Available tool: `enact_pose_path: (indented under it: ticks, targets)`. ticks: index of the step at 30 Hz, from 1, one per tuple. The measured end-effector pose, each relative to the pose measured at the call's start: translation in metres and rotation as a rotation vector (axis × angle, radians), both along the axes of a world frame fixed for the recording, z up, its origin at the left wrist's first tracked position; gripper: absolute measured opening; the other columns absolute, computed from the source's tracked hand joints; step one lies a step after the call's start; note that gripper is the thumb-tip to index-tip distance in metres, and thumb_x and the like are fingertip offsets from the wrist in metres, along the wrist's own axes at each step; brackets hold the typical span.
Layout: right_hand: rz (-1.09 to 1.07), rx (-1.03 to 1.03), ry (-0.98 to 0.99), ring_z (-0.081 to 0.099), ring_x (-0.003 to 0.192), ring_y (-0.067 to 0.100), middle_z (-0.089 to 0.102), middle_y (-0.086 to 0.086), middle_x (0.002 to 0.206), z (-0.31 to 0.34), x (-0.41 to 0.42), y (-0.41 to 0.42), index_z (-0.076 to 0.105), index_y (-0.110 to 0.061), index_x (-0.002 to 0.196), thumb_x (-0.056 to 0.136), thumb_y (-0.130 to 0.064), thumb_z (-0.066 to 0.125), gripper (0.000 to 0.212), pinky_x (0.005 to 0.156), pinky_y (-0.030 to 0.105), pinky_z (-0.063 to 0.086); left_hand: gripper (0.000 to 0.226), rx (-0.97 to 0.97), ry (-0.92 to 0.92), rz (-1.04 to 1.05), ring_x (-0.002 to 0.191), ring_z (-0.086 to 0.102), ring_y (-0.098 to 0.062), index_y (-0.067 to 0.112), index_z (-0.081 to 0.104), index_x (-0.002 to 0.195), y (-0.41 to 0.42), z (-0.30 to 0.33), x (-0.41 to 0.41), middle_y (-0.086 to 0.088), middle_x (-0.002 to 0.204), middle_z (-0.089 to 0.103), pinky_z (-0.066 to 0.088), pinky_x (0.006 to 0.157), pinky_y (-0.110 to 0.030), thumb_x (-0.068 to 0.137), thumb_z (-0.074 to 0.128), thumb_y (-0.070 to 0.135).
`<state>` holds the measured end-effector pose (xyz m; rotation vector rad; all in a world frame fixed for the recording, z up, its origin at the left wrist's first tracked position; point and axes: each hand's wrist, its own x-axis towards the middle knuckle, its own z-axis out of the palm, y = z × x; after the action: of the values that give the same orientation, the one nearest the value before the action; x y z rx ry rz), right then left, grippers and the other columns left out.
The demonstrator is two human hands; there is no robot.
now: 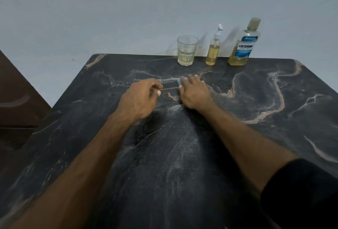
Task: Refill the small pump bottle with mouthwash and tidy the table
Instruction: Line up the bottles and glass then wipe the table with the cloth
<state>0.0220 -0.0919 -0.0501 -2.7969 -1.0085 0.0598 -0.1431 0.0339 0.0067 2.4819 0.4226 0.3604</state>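
Observation:
At the back edge of the dark marble table (256,91) stand three things in a row. The small pump bottle (213,51) holds yellow liquid and its white pump is on. Right of it is the large Listerine mouthwash bottle (242,46), capped, with a little yellow liquid at the bottom. Left of it is a clear glass (187,50) with a little liquid. My right hand (194,91) lies flat on a small light-blue object (180,81), mostly hidden under the fingers. My left hand (140,99) is curled beside it, fingertips pinched together; I cannot make out anything in it.
A pale wall rises directly behind the table. A dark brown piece of furniture (16,100) stands to the left of the table. My black sleeve (301,192) shows at the lower right.

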Motion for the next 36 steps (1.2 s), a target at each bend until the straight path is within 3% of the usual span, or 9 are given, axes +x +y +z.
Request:
enact_pose_path:
  ticks: [6, 12, 15, 19, 22, 25, 31, 36]
  targets:
    - [0.263, 0.037, -0.007, 0.012, 0.152, 0.03, 0.02, 0.014, 0.163, -0.001, -0.072, 0.015, 0.026, -0.021, 0.154, 0.106, -0.04, 0.024, 0.052, 0.122, 0.047, 0.013, 0.02, 0.025, -0.023, 0.106, 0.101, 0.063, -0.013, 0.025, 0.064, 0.112, -0.005, 0.009, -0.008, 0.007, 0.115, 0.067, 0.051, 0.094, -0.042, 0.098, 0.052, 0.02]
    - [0.448, 0.054, 0.036, 0.008, 0.154, 0.022, 0.017, 0.005, 0.165, 0.004, -0.116, -0.06, 0.025, -0.027, 0.156, 0.107, -0.042, 0.026, 0.052, 0.124, 0.04, 0.012, 0.02, 0.022, 0.01, 0.083, 0.102, 0.063, -0.015, 0.027, 0.063, 0.113, -0.018, 0.006, -0.019, 0.007, 0.114, 0.067, 0.051, 0.093, -0.044, 0.097, 0.052, 0.022]
    - [0.374, 0.072, 0.061, 0.011, 0.153, 0.017, 0.02, 0.001, 0.165, 0.005, -0.103, -0.118, 0.027, -0.029, 0.156, 0.104, -0.048, 0.025, 0.055, 0.123, 0.037, 0.015, 0.02, 0.022, 0.034, 0.082, 0.102, 0.062, -0.013, 0.027, 0.062, 0.115, -0.019, 0.005, -0.023, 0.008, 0.116, 0.066, 0.051, 0.094, -0.045, 0.098, 0.052, 0.022]
    - [0.084, 0.087, 0.031, 0.026, 0.147, 0.022, 0.032, 0.008, 0.159, 0.008, -0.045, -0.169, 0.035, -0.022, 0.154, 0.104, -0.042, 0.03, 0.054, 0.12, 0.036, 0.017, 0.021, 0.029, 0.059, 0.08, 0.103, 0.061, -0.013, 0.028, 0.062, 0.116, -0.02, 0.005, -0.026, 0.008, 0.117, 0.066, 0.051, 0.095, -0.046, 0.098, 0.052, 0.022]
    - [-0.055, 0.065, 0.0, 0.033, 0.141, 0.031, 0.039, 0.014, 0.152, 0.006, -0.01, -0.151, 0.037, -0.015, 0.151, 0.104, -0.036, 0.029, 0.052, 0.117, 0.049, 0.027, 0.021, 0.019, 0.067, 0.083, 0.108, 0.061, -0.015, 0.029, 0.061, 0.116, -0.024, 0.005, -0.026, 0.008, 0.12, 0.066, 0.05, 0.096, -0.047, 0.098, 0.052, 0.022]
    - [-0.149, 0.027, -0.006, 0.025, 0.147, 0.034, 0.031, 0.016, 0.157, 0.002, -0.006, -0.102, 0.031, -0.017, 0.152, 0.105, -0.04, 0.021, 0.053, 0.12, 0.051, 0.022, 0.023, 0.012, 0.079, 0.078, 0.11, 0.061, -0.017, 0.028, 0.06, 0.118, -0.026, 0.004, -0.025, 0.007, 0.122, 0.065, 0.05, 0.097, -0.047, 0.098, 0.052, 0.021]
    - [-0.032, 0.047, 0.056, 0.005, 0.153, 0.034, 0.011, 0.017, 0.165, -0.003, -0.049, -0.016, 0.019, -0.019, 0.155, 0.105, -0.045, 0.02, 0.056, 0.122, 0.05, 0.005, 0.026, 0.029, 0.103, 0.092, 0.111, 0.061, -0.016, 0.027, 0.06, 0.121, -0.028, 0.002, -0.025, 0.006, 0.124, 0.064, 0.049, 0.097, -0.046, 0.098, 0.052, 0.018]
    - [0.047, 0.188, 0.17, -0.001, 0.153, 0.029, 0.005, 0.013, 0.166, 0.015, -0.059, -0.026, 0.023, -0.015, 0.156, 0.105, -0.045, 0.03, 0.059, 0.124, 0.046, 0.004, 0.027, 0.061, 0.133, 0.096, 0.11, 0.061, -0.016, 0.026, 0.059, 0.122, -0.022, 0.001, -0.031, 0.006, 0.123, 0.065, 0.05, 0.096, -0.045, 0.097, 0.053, 0.018]
